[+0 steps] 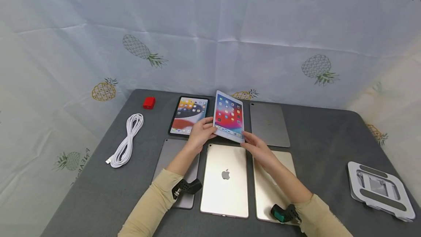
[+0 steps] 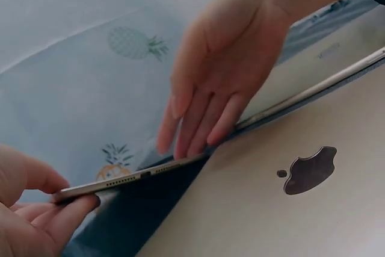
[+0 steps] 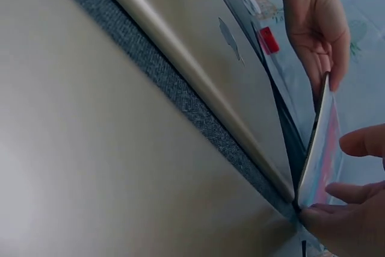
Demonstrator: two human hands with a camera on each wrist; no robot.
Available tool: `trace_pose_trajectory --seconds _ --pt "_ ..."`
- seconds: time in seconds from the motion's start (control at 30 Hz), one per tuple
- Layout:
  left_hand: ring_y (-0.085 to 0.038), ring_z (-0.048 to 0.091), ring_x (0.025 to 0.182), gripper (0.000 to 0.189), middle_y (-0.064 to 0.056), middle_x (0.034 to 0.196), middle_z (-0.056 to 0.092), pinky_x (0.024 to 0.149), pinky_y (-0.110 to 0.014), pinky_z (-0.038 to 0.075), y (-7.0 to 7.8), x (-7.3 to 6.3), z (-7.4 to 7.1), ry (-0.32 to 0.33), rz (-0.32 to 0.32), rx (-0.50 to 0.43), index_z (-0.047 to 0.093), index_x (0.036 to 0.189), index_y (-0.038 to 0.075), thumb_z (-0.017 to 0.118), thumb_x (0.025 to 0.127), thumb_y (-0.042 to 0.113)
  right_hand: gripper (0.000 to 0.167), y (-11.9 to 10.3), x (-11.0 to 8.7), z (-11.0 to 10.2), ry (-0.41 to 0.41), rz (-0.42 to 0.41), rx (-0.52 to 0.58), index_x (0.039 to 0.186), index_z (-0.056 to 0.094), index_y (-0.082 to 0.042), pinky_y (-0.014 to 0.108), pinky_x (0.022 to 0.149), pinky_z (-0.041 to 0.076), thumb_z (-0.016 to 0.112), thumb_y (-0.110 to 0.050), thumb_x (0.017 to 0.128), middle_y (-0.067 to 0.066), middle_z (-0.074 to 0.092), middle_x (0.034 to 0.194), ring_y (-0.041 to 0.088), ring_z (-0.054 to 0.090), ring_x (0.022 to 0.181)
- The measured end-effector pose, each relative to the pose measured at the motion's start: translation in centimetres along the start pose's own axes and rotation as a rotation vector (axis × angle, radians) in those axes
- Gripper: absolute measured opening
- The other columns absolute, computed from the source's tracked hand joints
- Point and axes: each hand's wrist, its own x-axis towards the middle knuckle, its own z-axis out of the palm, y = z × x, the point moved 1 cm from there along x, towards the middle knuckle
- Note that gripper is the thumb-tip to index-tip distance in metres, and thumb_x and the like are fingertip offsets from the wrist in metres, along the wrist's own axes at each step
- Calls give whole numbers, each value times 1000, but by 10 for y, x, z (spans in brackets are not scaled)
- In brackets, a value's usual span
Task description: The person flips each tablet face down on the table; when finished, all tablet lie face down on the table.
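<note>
A small white-framed tablet (image 1: pixel 228 116), its screen lit with app icons, is tilted at the middle of the table's back. My left hand (image 1: pixel 201 132) pinches its lower left corner between thumb and fingers, as the left wrist view shows at the tablet's thin edge (image 2: pixel 129 179). At the lower right corner is my right hand (image 1: pixel 258 151); its fingers (image 2: pixel 204 118) are extended and reach that edge without curling round it. Behind my left hand lies a dark-framed tablet (image 1: pixel 189 116) with a lit screen. A gold tablet (image 1: pixel 225 189) lies face down below the hands.
Another gold tablet (image 1: pixel 268 196) lies under my right forearm, a grey one (image 1: pixel 161 160) under my left. A grey tablet (image 1: pixel 269 125) rests at the back right. To the left are a red charger block (image 1: pixel 149 102) and a white cable (image 1: pixel 126 145); a folded stand (image 1: pixel 379 189) lies far right.
</note>
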Motion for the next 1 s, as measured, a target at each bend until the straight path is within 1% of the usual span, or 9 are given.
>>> trace_pose_trajectory --seconds 0.1,0.27,0.4,0.5,0.67,0.8,0.87,0.93,1.0 --pt "-30 66 101 49 -25 119 64 83 -39 56 7 -3 5 13 50 33 48 138 -7 58 91 -4 57 -6 2 5 40 -115 -222 150 34 -5 51 107 35 56 -17 99 22 33 152 37 33 139" --pt "-26 67 102 49 -19 117 67 86 -37 55 13 -8 14 11 98 144 52 137 -3 61 89 1 62 -16 8 18 132 -389 -564 148 42 -8 54 101 42 67 -24 93 18 43 148 37 44 132" --pt "-23 66 105 48 -15 115 69 89 -34 53 18 -12 21 6 149 264 54 136 -1 64 89 7 68 -22 11 27 197 -559 -713 147 42 -4 50 97 46 72 -24 90 18 47 144 36 51 126" --pt "-23 65 108 48 -15 116 68 90 -35 53 21 -15 25 -5 182 294 54 136 0 64 91 9 63 -24 14 28 262 -660 -793 143 47 -1 48 89 52 74 -18 88 19 54 136 35 60 114" --pt "-18 63 112 44 -9 117 69 98 -36 48 21 -17 28 -16 196 278 56 136 6 61 95 21 52 -25 15 24 339 -757 -864 134 56 0 49 80 55 73 -10 86 19 63 124 35 66 102" --pt "-20 63 112 40 -11 119 68 98 -37 47 16 -14 28 -63 167 122 57 135 5 56 100 24 50 -26 14 19 373 -780 -854 133 57 1 49 78 56 71 -8 86 21 64 121 35 66 102" --pt "-25 63 112 41 -16 122 65 97 -37 49 12 -13 28 -104 131 34 55 135 1 52 102 23 48 -27 14 16 398 -782 -823 133 58 2 45 69 57 69 -7 87 20 66 118 32 69 91" --pt "-29 61 115 43 -20 127 61 98 -36 48 9 -11 28 -153 55 -28 51 137 -3 48 104 24 45 -30 13 13 430 -785 -778 132 58 3 38 58 55 67 -6 88 18 70 107 26 70 76" --pt "-31 57 120 45 -23 132 56 100 -36 46 5 -11 29 -202 -37 -67 47 139 -5 45 105 24 42 -32 13 10 458 -786 -721 131 59 4 30 48 48 65 -5 90 14 73 89 17 63 59"
